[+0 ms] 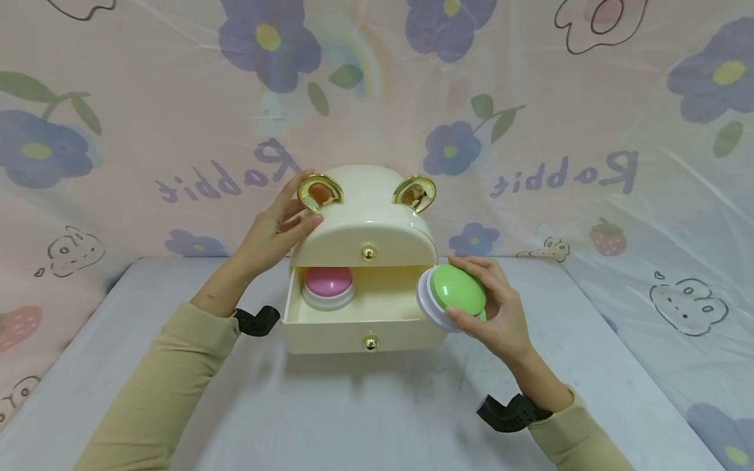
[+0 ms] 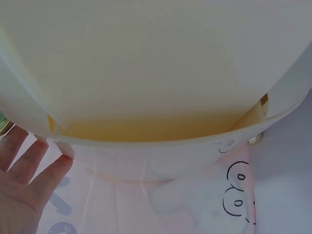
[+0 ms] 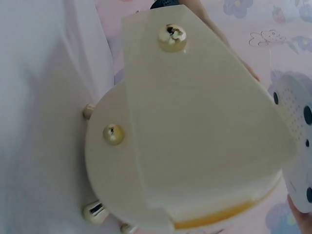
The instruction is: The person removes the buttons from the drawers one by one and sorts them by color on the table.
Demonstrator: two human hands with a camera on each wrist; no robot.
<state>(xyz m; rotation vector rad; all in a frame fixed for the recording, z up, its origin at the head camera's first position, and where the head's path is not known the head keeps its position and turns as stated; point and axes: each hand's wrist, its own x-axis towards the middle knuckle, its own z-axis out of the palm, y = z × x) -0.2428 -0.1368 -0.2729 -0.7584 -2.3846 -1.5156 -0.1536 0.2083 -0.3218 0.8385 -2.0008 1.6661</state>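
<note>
A cream chest (image 1: pixel 365 196) with gold ears stands on the table, one drawer (image 1: pixel 326 337) pulled out. Inside that drawer, on the left, sits a pink push button (image 1: pixel 328 281) on a white base. My left hand (image 1: pixel 273 229) rests against the chest's left side, fingers and thumb around the left gold ear (image 1: pixel 320 192). Over the drawer's right front corner, my right hand (image 1: pixel 501 304) holds a green push button (image 1: pixel 459 289) by its edge, tilted, thumb in front. The dotted underside of its white base (image 3: pixel 297 131) appears in the right wrist view.
Below the pulled-out drawer, a lower front with a gold knob (image 3: pixel 113 135) shows in the right wrist view, along with gold feet (image 3: pixel 96 212). The white table (image 1: pixel 330 418) spreads around the chest. A patterned cloth (image 1: pixel 377 78) hangs close behind.
</note>
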